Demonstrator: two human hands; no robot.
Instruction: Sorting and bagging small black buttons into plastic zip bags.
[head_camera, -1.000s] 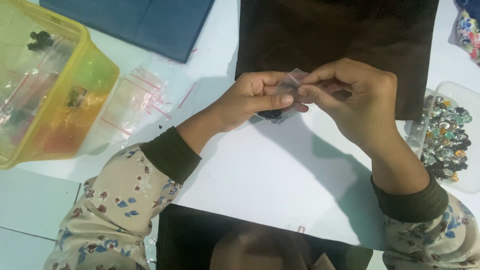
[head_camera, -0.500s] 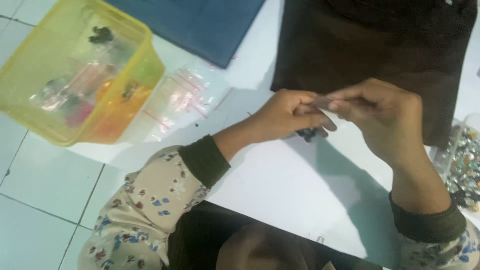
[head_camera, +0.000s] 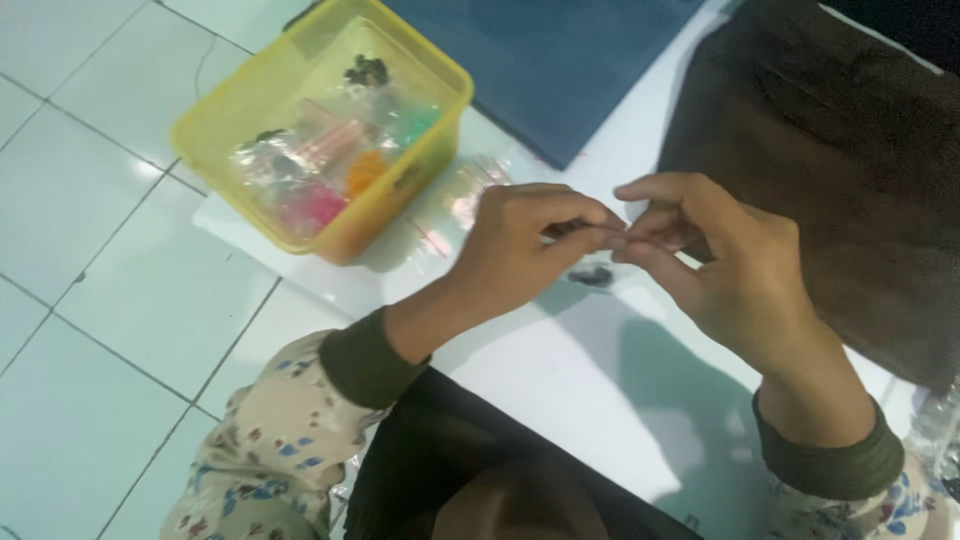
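Observation:
My left hand (head_camera: 525, 240) and my right hand (head_camera: 715, 260) meet above a white sheet (head_camera: 540, 390) on the floor. Both pinch the top edge of a small clear plastic bag (head_camera: 600, 262), which hangs between the fingertips with something dark inside it. The fingers hide most of the bag. Several more empty clear bags (head_camera: 465, 200) lie flat on the sheet just left of my left hand.
A yellow plastic tub (head_camera: 335, 130) with small packets of coloured bits stands at the upper left, on the sheet's corner. A dark blue cloth (head_camera: 560, 60) and a dark brown cloth (head_camera: 850, 180) lie behind my hands. Pale floor tiles (head_camera: 110, 300) spread to the left.
The view has swung left and down, so the tub now sits nearer the middle. My hands still hold the small bag, now by its top edge with fingertips together.

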